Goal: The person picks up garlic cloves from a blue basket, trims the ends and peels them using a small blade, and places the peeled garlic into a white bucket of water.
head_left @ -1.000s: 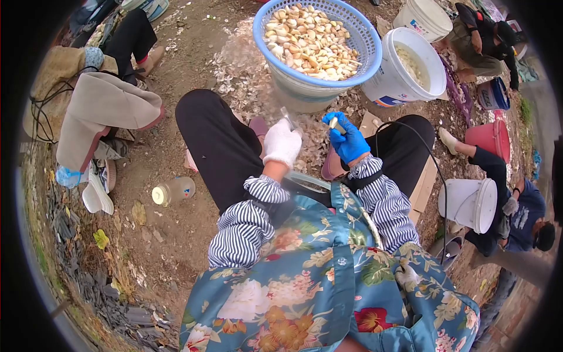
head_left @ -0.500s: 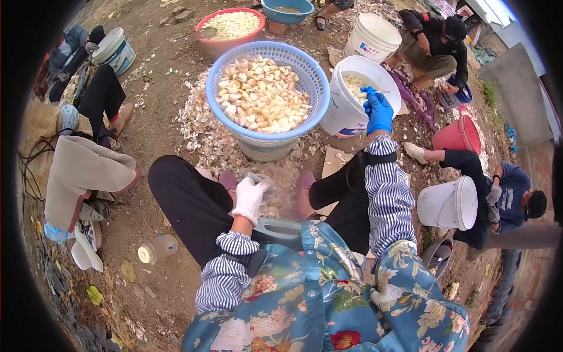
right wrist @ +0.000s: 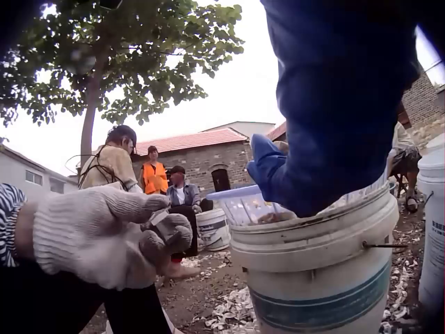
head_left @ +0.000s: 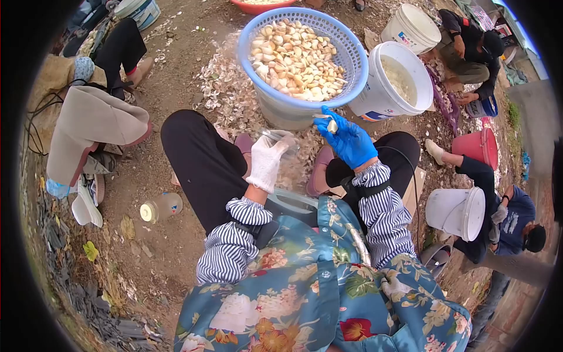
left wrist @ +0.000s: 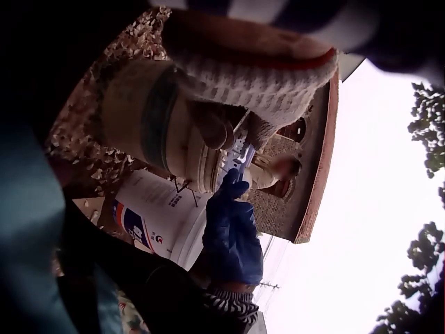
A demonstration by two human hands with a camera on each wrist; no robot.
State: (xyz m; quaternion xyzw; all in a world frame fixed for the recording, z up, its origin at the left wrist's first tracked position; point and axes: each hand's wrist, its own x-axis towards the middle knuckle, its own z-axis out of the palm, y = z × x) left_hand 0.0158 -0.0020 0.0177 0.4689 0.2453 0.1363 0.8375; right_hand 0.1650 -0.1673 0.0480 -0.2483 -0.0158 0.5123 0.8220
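My left hand (head_left: 265,167), in a white knitted glove, is above my lap and grips a small knife (right wrist: 156,218), whose thin blade shows between thumb and fingers. To its right, my right hand (head_left: 354,145) wears a blue glove and pinches a pale garlic clove (head_left: 332,127) between its fingertips. Just beyond the right hand, a blue plastic basket (head_left: 245,56) full of unpeeled garlic cloves (head_left: 296,61) sits on a white bucket (right wrist: 313,282). An open white bucket (head_left: 368,94) stands at the basket's right, with pale cloves in cloudy liquid inside.
Papery garlic skins (head_left: 220,88) litter the ground around the buckets. A lidded white bucket (head_left: 410,29) stands farther back. A clear jar (head_left: 161,207) lies to the left. At the right are a red bucket (head_left: 478,146), a white pail (head_left: 454,211) and seated people.
My right hand reached out over the open white bucket half a second ago. It is now back before the basket with a clove. The left hand stays over my lap with the knife.
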